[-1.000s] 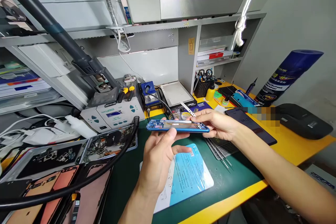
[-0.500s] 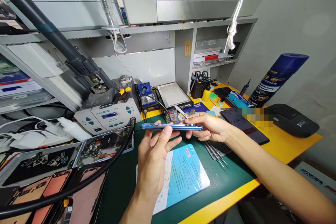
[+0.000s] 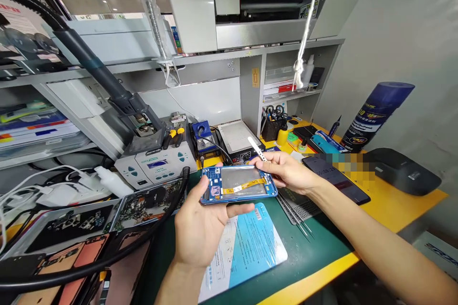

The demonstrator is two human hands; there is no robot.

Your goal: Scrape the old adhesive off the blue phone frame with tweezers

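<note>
An opened blue phone frame (image 3: 232, 177) is held above the green mat, its inner side tilted towards me. An orange-yellow flex cable (image 3: 246, 186) runs along it, beside small circuit parts at its left end. My left hand (image 3: 200, 228) grips that end, thumb on the near edge and fingers underneath. My right hand (image 3: 291, 169) pinches the right end. A thin white pry stick (image 3: 253, 145) with dark marks sticks up from the right fingers. Under the phone frame lies a blue-and-white printed sheet (image 3: 254, 252). Tweezers (image 3: 300, 221) lie right of it.
A rework station (image 3: 157, 164) stands at the left, its black hose (image 3: 143, 238) arching across the near left. Phone parts (image 3: 71, 221) fill trays there. At the right are a phone with a timer (image 3: 336, 178), a spray can (image 3: 375, 114) and a black case (image 3: 402, 171).
The phone frame has turned from edge-on to show its inner side, and my left hand has shifted to its left end. The camera view has tilted up slightly.
</note>
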